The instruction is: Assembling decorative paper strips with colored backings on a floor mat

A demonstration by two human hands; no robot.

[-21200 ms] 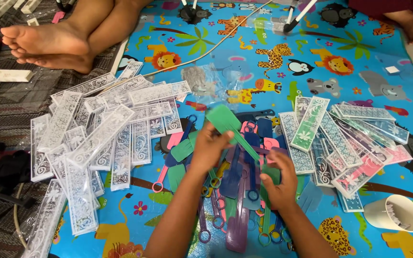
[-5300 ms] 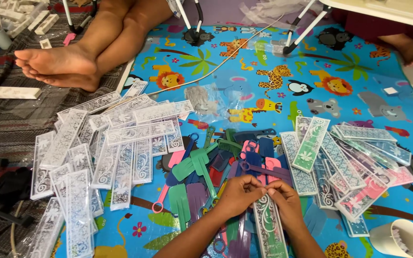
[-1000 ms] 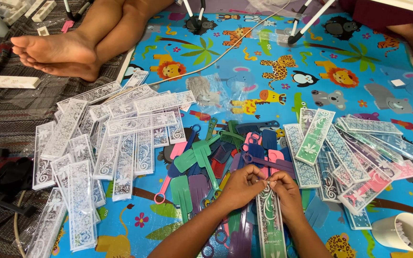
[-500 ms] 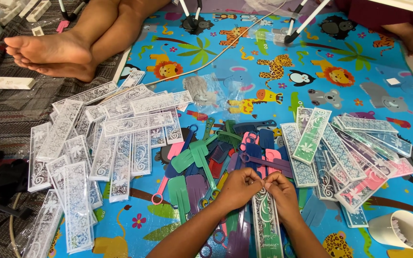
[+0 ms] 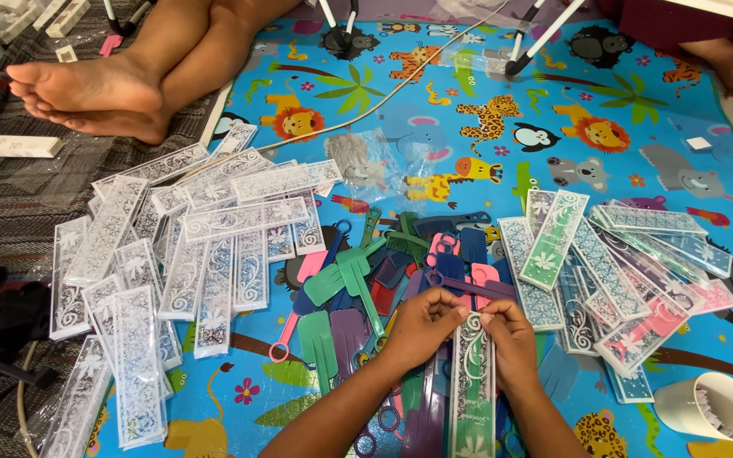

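Both hands are low in the middle of the view, meeting at the top end of one long patterned sleeve [image 5: 472, 386] that runs straight down toward the bottom edge. The left hand [image 5: 419, 326] curls in from the left, fingers bunched and pinching the sleeve's top corner. The right hand [image 5: 511, 337] comes in from the other side, thumb and forefinger nipped on the same top edge. The two hands are touching, or very nearly so, right over the opening. Something green shows through the sleeve near its lower end, probably a comb, though the pattern blurs it.

Under and just above the hands lies a heap of loose combs [image 5: 375, 288], green, blue, purple and pink, overlapping every which way. To the left, a wide spread of white-patterned packs [image 5: 205, 246] fans across the animal mat [image 5: 638, 110]. To the right, another fan of packs [image 5: 621, 263], teal and pink among them. A paper cup [image 5: 710, 409] lies tipped at bottom right. A small clear bag [image 5: 362, 161] sits above the combs. Another person's bare feet [image 5: 86, 97] rest at top left.
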